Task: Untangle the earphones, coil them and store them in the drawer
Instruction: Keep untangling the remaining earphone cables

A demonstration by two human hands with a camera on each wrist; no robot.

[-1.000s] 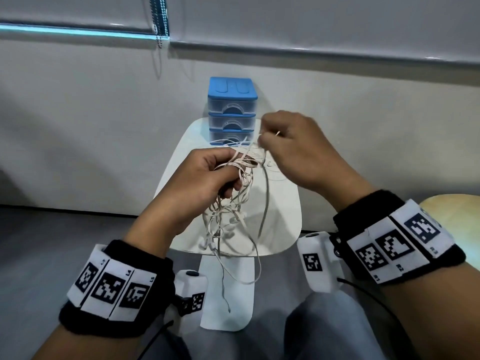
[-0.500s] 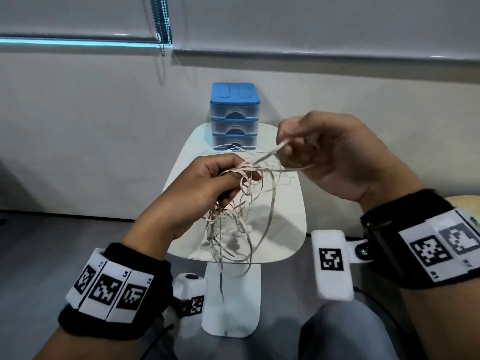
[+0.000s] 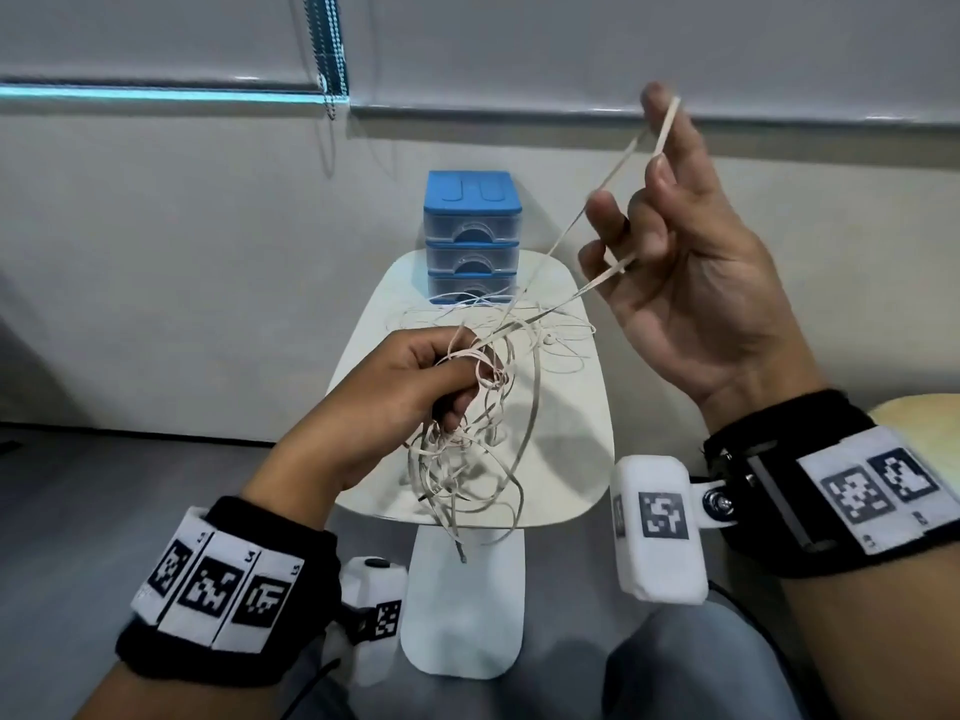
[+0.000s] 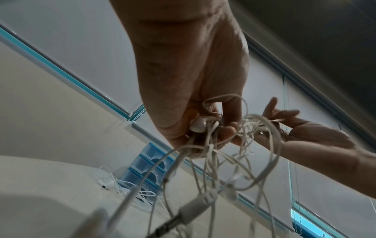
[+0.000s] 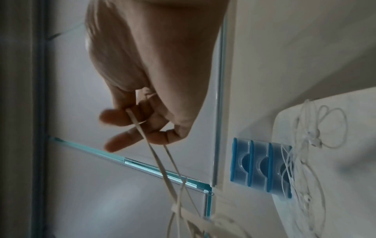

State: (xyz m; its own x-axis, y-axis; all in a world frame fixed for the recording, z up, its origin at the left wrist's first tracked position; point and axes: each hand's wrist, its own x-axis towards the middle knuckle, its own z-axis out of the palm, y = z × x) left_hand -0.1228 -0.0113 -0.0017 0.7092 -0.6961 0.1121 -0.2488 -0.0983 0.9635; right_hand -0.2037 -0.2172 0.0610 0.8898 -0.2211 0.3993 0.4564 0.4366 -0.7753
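My left hand (image 3: 415, 387) grips a tangled bunch of beige flat-cable earphones (image 3: 457, 465) above the small white table (image 3: 571, 459). Loops and the jack plug (image 3: 462, 556) hang below the fist. In the left wrist view an earbud (image 4: 198, 124) sits among the left hand (image 4: 195, 96) fingers. My right hand (image 3: 670, 226) is raised to the upper right, palm toward me. One strand (image 3: 613, 171) runs taut from the bunch up to it. That strand is looped over the curled fingers (image 5: 130, 119) in the right wrist view. The blue three-drawer unit (image 3: 471, 236) stands at the table's far edge, drawers closed.
A second, white pair of earphones (image 3: 545, 337) lies loose on the table in front of the drawers, also seen as white earphones (image 5: 313, 141) beside the drawer unit (image 5: 260, 169). Behind is a wall with a window blind and bead chain (image 3: 330, 54). A wooden surface (image 3: 924, 433) shows at right.
My right hand has lifted up and to the right, drawing one strand out of the bunch and turning palm toward me. The left hand stays in place with the tangle.
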